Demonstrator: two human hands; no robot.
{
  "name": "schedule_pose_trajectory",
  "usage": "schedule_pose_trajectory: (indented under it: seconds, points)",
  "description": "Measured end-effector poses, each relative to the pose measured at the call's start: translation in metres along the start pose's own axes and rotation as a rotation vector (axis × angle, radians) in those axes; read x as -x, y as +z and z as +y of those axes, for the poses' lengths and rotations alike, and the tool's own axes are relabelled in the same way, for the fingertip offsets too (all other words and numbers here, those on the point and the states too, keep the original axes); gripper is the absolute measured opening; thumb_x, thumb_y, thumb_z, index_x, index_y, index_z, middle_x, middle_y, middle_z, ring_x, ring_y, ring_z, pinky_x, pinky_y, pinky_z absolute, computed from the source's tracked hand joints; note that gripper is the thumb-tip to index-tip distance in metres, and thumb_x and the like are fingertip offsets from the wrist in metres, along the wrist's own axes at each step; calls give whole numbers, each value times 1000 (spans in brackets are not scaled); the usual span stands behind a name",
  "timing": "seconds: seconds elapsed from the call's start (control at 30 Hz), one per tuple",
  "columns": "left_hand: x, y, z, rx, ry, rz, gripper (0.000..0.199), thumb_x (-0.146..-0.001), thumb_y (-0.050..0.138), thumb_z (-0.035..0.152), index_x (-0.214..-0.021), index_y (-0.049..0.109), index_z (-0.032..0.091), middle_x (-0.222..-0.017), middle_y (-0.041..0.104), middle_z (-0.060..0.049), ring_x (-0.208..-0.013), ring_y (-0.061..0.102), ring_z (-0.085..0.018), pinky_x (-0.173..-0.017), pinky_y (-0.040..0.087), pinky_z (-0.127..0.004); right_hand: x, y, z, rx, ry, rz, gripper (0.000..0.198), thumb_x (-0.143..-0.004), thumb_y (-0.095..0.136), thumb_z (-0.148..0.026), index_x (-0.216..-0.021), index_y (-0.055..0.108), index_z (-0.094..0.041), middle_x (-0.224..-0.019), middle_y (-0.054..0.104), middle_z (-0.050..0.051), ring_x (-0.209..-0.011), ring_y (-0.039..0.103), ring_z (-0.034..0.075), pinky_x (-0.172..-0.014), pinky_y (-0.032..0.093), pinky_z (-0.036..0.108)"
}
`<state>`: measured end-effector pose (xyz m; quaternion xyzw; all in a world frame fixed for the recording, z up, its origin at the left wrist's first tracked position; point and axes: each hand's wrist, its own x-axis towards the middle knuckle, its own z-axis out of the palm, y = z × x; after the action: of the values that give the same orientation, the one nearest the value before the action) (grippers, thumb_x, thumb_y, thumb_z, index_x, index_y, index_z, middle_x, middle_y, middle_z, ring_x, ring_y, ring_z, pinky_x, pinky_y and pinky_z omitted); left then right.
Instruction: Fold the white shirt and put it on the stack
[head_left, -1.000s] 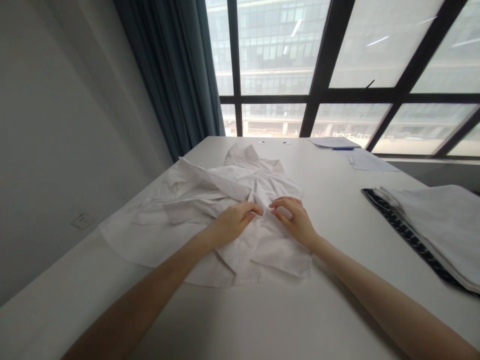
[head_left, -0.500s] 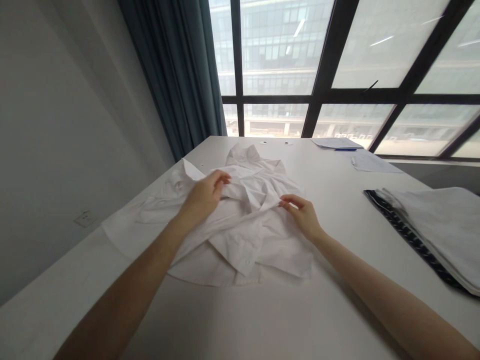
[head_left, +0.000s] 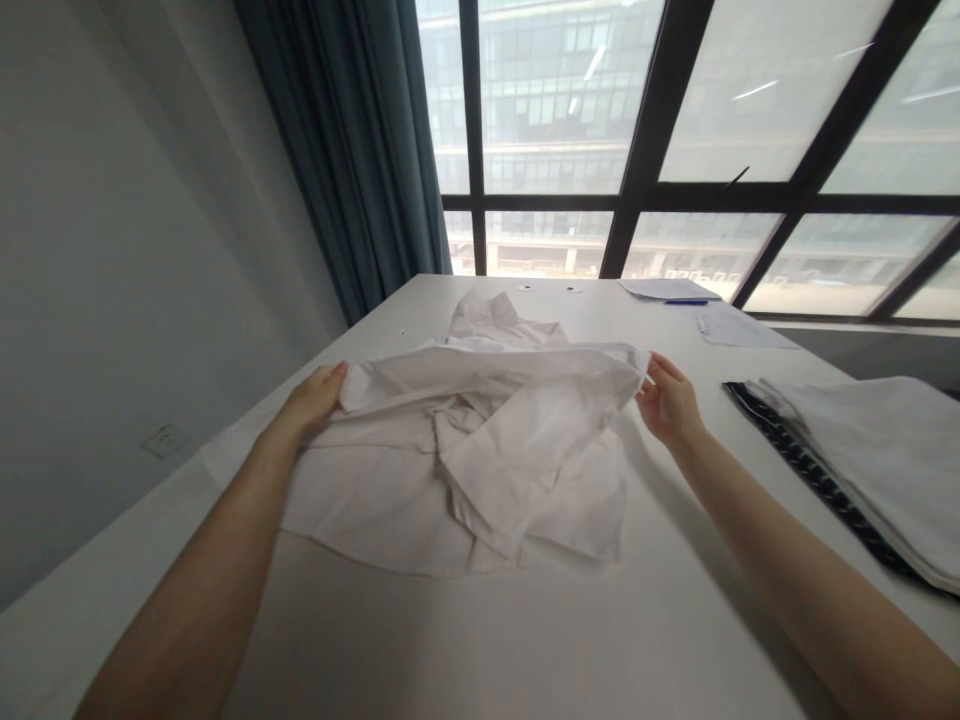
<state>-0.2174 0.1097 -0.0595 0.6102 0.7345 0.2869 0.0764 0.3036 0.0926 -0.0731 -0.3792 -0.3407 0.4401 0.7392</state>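
Observation:
A white shirt (head_left: pixel 390 500) lies crumpled on the white table (head_left: pixel 480 650), its collar toward the window and its curved hem toward me. One part of it, which looks like a sleeve, is stretched crosswise above the rest. My left hand (head_left: pixel 313 398) is closed on the left end of this stretched part. At its right end, my right hand (head_left: pixel 667 400) pinches the cloth between thumb and fingers. The cloth between the hands is fairly taut, and loose folds hang beneath it in the middle.
On the right, a stack of folded clothes (head_left: pixel 870 450), white over black, lies on the table. Papers (head_left: pixel 667 290) and a blue pen (head_left: pixel 686 302) rest near the far right edge. A wall with a socket (head_left: pixel 165 440) borders the left side; a blue curtain (head_left: pixel 360 150) hangs beyond.
My hands have moved apart, the left one to the left and toward me, the right one to the right. The cloth between them has gone from bunched to stretched.

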Motion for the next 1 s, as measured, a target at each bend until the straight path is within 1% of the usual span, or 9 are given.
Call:
schedule_pose_trajectory:
  seconds: [0.13, 0.23, 0.33, 0.47, 0.6, 0.67, 0.73, 0.87, 1.0]
  points:
    - [0, -13, -4, 70, 101, -173, 74, -75, 45, 72, -123, 56, 17, -124, 62, -13, -107, 61, -27, -91, 47, -36, -21, -22, -8, 42, -55, 97, 21, -59, 74, -23, -78, 65, -22, -72, 66, -1, -62, 62, 15, -57, 53, 27]
    - [0, -25, -3, 35, 153, -306, 74, -57, 62, 73, -105, 66, 18, -109, 68, -11, -95, 64, -28, -83, 49, -33, -27, -32, -10, 109, -77, 152, 21, -61, 72, -22, -80, 65, -24, -73, 67, 2, -65, 64, 19, -60, 55, 34]
    - [3, -33, 7, -26, 198, -324, 55, -59, 61, 69, -81, 68, 19, -85, 69, -6, -85, 62, -27, -75, 48, -31, -29, -39, -10, 244, -33, 162, 18, -62, 69, -25, -80, 65, -24, -73, 67, 4, -66, 64, 22, -59, 54, 38]
    - [12, -38, 36, -34, 308, -202, 46, -77, 45, 63, -70, 57, 19, -68, 58, -1, -69, 53, -19, -65, 41, -27, -30, -42, -12, 391, 15, 237, 12, -61, 64, -24, -73, 64, -21, -68, 65, 3, -65, 64, 21, -62, 54, 37]
    - [30, -36, 81, 38, 400, 10, 36, -87, 41, 51, -82, 56, 19, -73, 56, 2, -69, 49, -15, -67, 37, -24, -18, -25, -20, 481, -108, 289, 15, -68, 60, -25, -81, 66, -20, -85, 69, 3, -86, 65, 20, -85, 50, 39]
    - [45, -29, 107, 91, 432, 56, 33, -89, 41, 49, -86, 56, 19, -74, 57, 3, -69, 50, -14, -66, 36, -22, -2, -5, -26, 611, -280, 133, 22, -75, 60, -30, -94, 67, -22, -103, 69, 5, -103, 61, 21, -95, 44, 42]
    - [65, -17, 132, 142, 457, 44, 34, -89, 42, 50, -87, 57, 20, -70, 56, 3, -66, 49, -14, -63, 35, -22, 22, 20, -31, 770, -434, -197, 32, -82, 59, -39, -109, 63, -24, -121, 64, 6, -116, 56, 24, -101, 40, 45]
    - [103, 4, 168, 206, 542, -52, 30, -92, 41, 45, -86, 57, 21, -70, 57, 3, -64, 53, -14, -62, 36, -23, 73, 65, -26, 969, -502, -793, 58, -82, 62, -51, -134, 47, -29, -140, 51, 7, -135, 38, 26, -110, 29, 46]
    - [124, 10, 180, 272, 560, -34, 25, -92, 42, 42, -83, 56, 22, -74, 61, 1, -70, 58, -17, -65, 39, -26, 102, 84, -6, 1126, -562, -977, 76, -77, 67, -54, -141, 38, -26, -140, 50, 11, -137, 34, 30, -112, 21, 53]
